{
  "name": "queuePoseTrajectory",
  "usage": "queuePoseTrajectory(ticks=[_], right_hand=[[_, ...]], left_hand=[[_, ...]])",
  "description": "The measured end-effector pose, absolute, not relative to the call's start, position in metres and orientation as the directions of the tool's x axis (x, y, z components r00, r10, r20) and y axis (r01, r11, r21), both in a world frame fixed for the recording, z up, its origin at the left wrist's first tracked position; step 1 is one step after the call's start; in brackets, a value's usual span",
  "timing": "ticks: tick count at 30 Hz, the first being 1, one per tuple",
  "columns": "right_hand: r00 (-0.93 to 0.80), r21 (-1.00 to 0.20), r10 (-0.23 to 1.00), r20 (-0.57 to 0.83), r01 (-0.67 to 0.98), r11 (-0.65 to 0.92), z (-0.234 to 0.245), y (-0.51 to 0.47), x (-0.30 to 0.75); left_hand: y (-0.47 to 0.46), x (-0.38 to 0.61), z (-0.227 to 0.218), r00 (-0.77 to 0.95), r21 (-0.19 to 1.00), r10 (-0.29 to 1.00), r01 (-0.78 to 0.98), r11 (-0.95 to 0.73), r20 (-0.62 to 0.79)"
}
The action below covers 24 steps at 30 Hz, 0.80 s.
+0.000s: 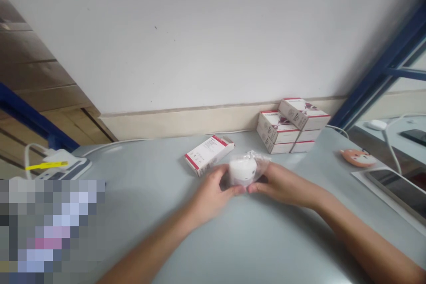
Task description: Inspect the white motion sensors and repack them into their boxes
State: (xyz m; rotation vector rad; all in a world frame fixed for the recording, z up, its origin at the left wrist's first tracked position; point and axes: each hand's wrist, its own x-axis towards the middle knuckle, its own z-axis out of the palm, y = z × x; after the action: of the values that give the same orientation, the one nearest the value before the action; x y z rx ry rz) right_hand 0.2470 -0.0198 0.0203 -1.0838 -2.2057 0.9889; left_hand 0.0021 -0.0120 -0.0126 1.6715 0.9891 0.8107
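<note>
A grey-blue table carries stacked boxes and one separate box.

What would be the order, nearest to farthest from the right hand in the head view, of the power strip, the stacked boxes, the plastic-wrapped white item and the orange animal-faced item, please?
1. Plastic-wrapped white item: held, at the right hand's left.
2. Stacked boxes: beyond the hand, slightly right.
3. Orange animal-faced item: off to the right.
4. Power strip: far left.

The flat box is too blurred to be read, and the right hand is partly hidden behind the wrapped white object.
</note>
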Motion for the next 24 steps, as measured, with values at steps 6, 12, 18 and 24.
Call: queuePoseTrajectory(ticks=[6, 12, 18, 24], right_hand=[[-0.582, -0.744, 0.809, 0.083, 0.504, 0.439, 0.018, -0.022, 0.244], [-0.531, -0.759, 0.836, 0.140, 0.485, 0.435, 0.018, -0.023, 0.240], [-0.531, -0.766, 0.826, 0.189, 0.447, 0.462, 0.019, -0.023, 0.239], [-0.603, -0.772, 0.774, 0.190, 0.396, 0.498, 0.015, -0.024, 0.239]], left_hand=[[-0.011, 0.002, -0.007, 0.465, 0.878, 0.875, 0.355, -0.320, 0.131], [-0.014, 0.000, 0.001, 0.452, 0.912, 0.872, 0.250, -0.327, 0.188], [-0.017, -0.004, 0.006, 0.472, 0.934, 0.866, 0.206, -0.291, 0.165], [-0.010, -0.006, -0.010, 0.460, 0.931, 0.878, 0.247, -0.268, 0.131]])
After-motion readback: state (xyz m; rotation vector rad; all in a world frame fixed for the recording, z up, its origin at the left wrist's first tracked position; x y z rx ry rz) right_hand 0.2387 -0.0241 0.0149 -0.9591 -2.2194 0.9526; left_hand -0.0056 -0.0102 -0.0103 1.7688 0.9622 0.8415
